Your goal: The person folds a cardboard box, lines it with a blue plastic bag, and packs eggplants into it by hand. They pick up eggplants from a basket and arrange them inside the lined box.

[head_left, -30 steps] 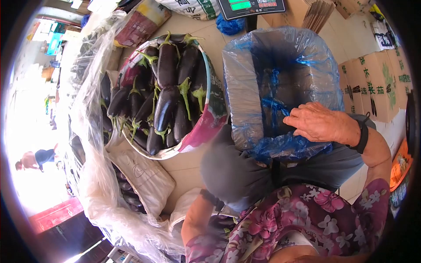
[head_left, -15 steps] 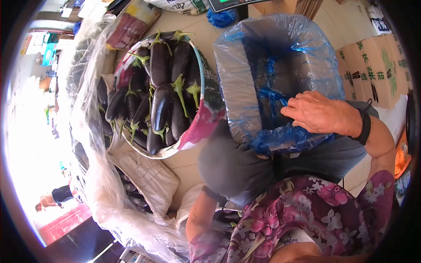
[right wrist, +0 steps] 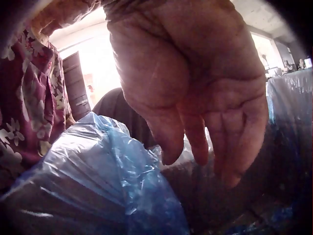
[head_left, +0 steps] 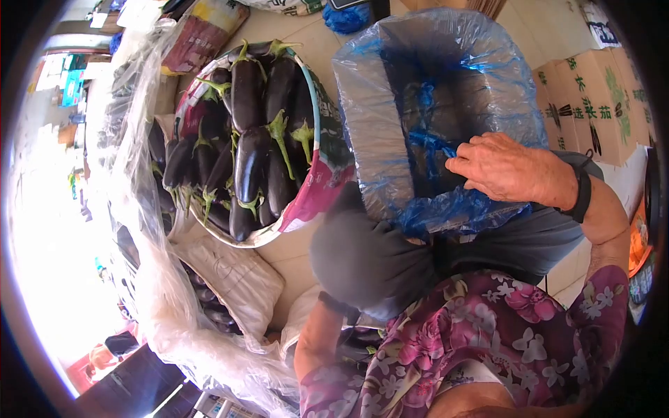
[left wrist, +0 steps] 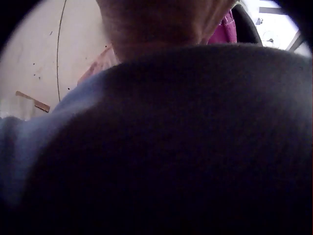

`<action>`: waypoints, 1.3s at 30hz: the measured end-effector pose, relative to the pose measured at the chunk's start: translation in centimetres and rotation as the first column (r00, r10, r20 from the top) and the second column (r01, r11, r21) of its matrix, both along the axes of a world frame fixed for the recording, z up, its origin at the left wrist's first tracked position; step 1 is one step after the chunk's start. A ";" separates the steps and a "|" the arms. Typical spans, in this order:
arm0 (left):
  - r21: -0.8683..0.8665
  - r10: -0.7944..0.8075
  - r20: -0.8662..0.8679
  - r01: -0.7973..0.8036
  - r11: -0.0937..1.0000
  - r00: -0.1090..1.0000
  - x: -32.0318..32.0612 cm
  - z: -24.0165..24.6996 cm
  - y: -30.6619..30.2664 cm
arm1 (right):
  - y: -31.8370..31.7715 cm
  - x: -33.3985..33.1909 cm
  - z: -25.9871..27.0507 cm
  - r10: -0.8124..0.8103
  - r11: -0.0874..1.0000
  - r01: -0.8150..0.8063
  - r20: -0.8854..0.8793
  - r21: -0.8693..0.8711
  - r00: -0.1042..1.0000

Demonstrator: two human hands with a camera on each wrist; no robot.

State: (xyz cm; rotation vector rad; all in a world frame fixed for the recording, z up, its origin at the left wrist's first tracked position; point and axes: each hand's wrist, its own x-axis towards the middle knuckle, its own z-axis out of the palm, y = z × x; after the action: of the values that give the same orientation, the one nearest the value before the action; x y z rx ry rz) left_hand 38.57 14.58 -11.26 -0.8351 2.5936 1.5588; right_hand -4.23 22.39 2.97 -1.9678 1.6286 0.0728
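In the head view my right hand hangs over the near right part of a box lined with a thin blue plastic bag. The right wrist view shows that hand with loosely bent fingers pointing down and nothing between them, beside the bag's folded rim. My left forearm reaches down to the grey trouser knee, which hides the hand in the head view. Up close in the left wrist view, part of the left hand borders dark trouser cloth; its fingers are hidden.
A round tub heaped with dark purple eggplants stands left of the lined box. Clear plastic sheeting runs along the left, over more eggplants. Printed cardboard cartons stand at right. A crumpled blue bag lies at the back.
The head view has shifted, so the tub and lined box appear further left and higher. My right hand stays over the box with little movement. A person in the background appears lower.
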 end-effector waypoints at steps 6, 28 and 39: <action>0.016 0.011 0.005 -0.011 1.000 1.000 0.2 -0.3 0.2 | 0.5 -0.3 0.3 -0.002 1.000 0.002 -0.007 -0.027 1.000; 0.002 0.209 0.015 -0.209 0.978 0.978 2.7 -0.3 0.8 | -0.5 0.4 -0.2 -0.026 1.000 0.026 0.015 -0.016 1.000; 0.033 0.216 0.007 -0.216 0.976 0.976 2.4 -0.9 0.4 | -0.5 0.5 -0.4 -0.034 0.999 0.034 -0.009 -0.001 0.999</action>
State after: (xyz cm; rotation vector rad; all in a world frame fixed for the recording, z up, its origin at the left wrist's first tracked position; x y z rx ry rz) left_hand 40.94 15.01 -12.12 -1.1500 2.5391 1.6430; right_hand -3.73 21.91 2.57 -1.9424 1.6673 0.0677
